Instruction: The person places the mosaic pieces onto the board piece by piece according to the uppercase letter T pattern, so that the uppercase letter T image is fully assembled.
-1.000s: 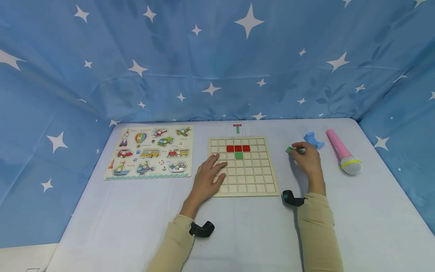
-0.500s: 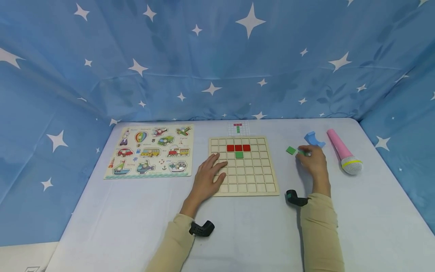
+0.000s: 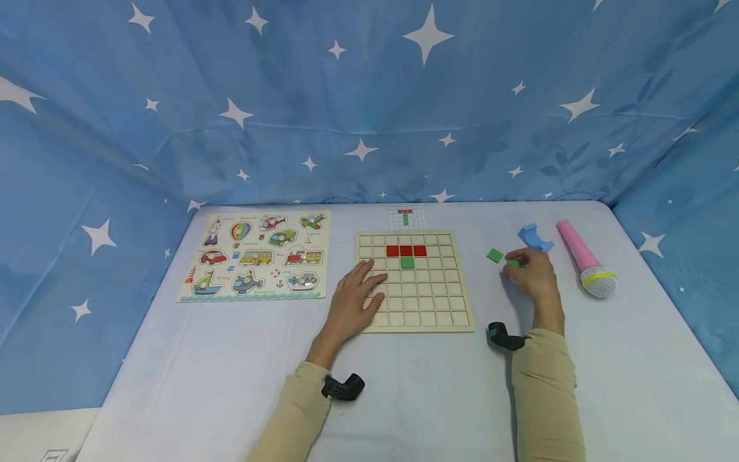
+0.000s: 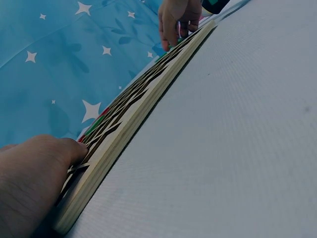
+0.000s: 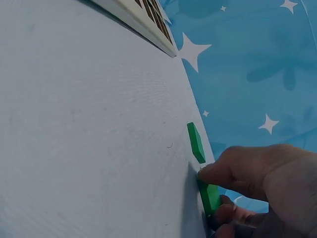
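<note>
My left hand [image 3: 353, 300] rests with fingers spread on the left side of a wooden grid board [image 3: 416, 307]. Three red square tiles [image 3: 406, 251] sit in a row on the board, and one green tile [image 3: 407, 262] sits below the middle one. Right of the board, my right hand [image 3: 534, 276] pinches a green square tile [image 5: 210, 198] between thumb and fingers, close over the table; the fingers partly hide it. Another loose green tile [image 3: 494, 255] lies flat just left of that hand.
A small card [image 3: 406, 218] with a red and green T pattern lies behind the board. At left is a vehicle puzzle board [image 3: 271, 273]. A blue curved block [image 3: 534, 237] and a pink toy microphone [image 3: 579, 250] lie beyond and right of my right hand.
My right hand has shifted a little right and toward me with a green tile, away from the other loose green tile, which now shows whole. My left hand stays put.
</note>
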### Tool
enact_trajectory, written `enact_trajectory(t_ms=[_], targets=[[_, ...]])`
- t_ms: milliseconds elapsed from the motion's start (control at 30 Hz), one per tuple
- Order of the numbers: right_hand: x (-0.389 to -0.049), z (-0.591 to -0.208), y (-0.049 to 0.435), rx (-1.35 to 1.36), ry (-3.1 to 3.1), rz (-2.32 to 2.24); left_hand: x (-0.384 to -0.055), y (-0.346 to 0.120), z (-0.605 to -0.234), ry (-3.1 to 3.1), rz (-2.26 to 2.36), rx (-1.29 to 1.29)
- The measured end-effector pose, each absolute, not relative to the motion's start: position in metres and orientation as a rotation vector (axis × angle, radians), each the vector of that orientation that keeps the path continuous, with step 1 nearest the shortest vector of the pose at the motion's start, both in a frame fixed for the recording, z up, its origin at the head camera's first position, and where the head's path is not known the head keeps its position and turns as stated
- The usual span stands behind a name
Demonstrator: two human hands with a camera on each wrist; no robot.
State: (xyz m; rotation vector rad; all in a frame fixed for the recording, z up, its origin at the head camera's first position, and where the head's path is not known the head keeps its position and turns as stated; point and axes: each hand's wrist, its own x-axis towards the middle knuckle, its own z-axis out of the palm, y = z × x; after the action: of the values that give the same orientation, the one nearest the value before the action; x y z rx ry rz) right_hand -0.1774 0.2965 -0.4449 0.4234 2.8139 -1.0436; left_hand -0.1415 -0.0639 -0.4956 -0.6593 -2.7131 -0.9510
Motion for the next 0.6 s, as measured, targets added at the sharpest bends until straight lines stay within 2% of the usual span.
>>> enact_trajectory(t_ms=[600], targets=[[-0.1791,-0.4473,0.2990,0.429,2.847,-1.189,-0.1416,-0.0646,-0.4987,-2.729,-0.949,-0.651]])
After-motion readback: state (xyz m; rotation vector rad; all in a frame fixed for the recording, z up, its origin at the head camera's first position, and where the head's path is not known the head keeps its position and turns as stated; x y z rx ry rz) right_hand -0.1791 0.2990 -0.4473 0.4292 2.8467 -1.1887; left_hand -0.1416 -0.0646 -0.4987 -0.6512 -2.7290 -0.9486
